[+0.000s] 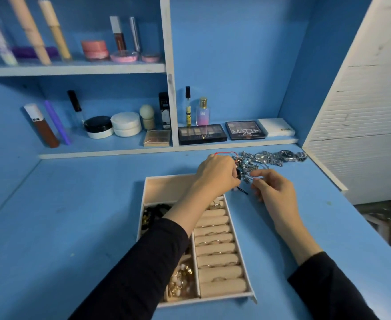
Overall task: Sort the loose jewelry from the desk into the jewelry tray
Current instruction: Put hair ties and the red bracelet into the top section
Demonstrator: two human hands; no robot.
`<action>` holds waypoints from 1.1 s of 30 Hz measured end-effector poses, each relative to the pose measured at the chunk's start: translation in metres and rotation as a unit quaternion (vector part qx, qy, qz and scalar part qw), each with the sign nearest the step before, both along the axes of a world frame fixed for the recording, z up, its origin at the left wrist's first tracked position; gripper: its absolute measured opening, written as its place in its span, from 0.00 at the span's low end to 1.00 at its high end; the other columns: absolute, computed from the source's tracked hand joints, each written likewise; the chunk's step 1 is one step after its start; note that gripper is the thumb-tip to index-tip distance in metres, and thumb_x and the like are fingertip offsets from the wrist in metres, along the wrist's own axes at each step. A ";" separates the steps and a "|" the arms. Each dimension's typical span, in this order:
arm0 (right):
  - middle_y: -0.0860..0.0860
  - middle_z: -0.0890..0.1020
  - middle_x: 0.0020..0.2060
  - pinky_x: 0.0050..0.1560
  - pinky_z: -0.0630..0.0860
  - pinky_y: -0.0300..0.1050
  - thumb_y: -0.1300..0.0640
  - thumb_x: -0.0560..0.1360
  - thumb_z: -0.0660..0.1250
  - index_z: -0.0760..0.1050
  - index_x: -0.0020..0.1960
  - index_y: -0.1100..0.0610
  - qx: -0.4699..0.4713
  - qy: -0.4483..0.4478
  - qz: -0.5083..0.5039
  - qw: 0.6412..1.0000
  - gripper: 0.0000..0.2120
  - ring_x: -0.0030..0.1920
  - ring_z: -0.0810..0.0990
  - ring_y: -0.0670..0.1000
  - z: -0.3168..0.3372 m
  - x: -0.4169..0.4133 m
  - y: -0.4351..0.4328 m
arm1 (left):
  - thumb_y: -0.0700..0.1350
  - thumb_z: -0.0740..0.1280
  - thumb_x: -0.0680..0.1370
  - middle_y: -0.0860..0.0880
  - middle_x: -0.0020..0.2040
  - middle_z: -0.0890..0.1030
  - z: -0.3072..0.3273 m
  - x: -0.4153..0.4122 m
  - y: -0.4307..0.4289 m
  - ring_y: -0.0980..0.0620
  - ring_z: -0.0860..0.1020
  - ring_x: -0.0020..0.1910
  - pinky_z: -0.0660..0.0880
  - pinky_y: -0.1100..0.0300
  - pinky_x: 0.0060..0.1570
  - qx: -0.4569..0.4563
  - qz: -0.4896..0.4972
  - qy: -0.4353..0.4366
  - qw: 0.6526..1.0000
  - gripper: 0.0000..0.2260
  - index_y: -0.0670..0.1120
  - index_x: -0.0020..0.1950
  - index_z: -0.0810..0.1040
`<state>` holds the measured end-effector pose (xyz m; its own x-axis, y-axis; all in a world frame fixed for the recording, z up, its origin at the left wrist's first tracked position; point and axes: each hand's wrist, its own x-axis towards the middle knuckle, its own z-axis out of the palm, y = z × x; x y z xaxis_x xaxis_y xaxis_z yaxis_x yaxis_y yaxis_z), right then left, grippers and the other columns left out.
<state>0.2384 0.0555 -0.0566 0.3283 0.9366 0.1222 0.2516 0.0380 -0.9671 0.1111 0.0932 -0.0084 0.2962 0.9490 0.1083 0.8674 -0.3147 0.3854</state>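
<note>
A beige jewelry tray (250, 293) lies on the blue desk in front of me. Its right side has ring rolls with several rings; its left compartments hold dark and gold pieces, and the far one looks bare. Just beyond the tray's far right corner sits a tangled pile of loose jewelry (247, 166) with silver bits and a red cord. My left hand (215, 174) reaches across the tray and pinches a dark piece with a black cord at the pile's edge. My right hand (273, 185) pinches a thin silver piece of the same tangle.
Silver watches (282, 156) lie on the desk behind the pile. Eyeshadow palettes (202, 134), perfume bottles and cosmetic jars fill the shelves at the back. A white slatted panel (360, 116) stands on the right, at the desk's edge.
</note>
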 end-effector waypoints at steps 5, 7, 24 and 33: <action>0.51 0.77 0.29 0.37 0.70 0.48 0.63 0.73 0.64 0.77 0.41 0.50 -0.008 -0.017 0.005 1.000 0.09 0.33 0.72 0.52 0.000 0.001 0.001 | 0.47 0.73 0.70 0.52 0.39 0.81 0.007 -0.008 -0.004 0.53 0.77 0.42 0.71 0.62 0.40 -0.067 0.045 -0.130 0.988 0.04 0.47 0.42 0.83; 0.51 0.77 0.29 0.37 0.69 0.47 0.60 0.74 0.65 0.77 0.39 0.50 -0.022 -0.021 0.012 0.999 0.08 0.33 0.72 0.52 0.003 0.000 0.003 | 0.47 0.74 0.69 0.53 0.37 0.80 0.011 -0.015 -0.006 0.59 0.75 0.37 0.69 0.67 0.36 -0.088 0.056 -0.205 0.973 0.06 0.46 0.43 0.83; 0.57 0.78 0.36 0.27 0.65 0.37 0.58 0.73 0.68 0.80 0.40 0.64 -0.124 -0.305 0.064 0.942 0.09 0.32 0.71 0.51 0.030 -0.006 0.023 | 0.42 0.69 0.74 0.52 0.39 0.82 0.053 -0.082 -0.030 0.60 0.78 0.33 0.72 0.71 0.29 -0.053 0.078 -0.404 0.910 0.06 0.47 0.50 0.81; 0.56 0.71 0.27 0.28 0.59 0.42 0.56 0.72 0.69 0.79 0.41 0.69 -0.152 -0.266 0.077 0.949 0.14 0.30 0.66 0.51 0.037 -0.005 0.026 | 0.42 0.72 0.70 0.48 0.39 0.84 0.027 -0.125 -0.037 0.56 0.79 0.33 0.70 0.69 0.28 -0.089 0.157 -0.322 0.929 0.05 0.51 0.43 0.81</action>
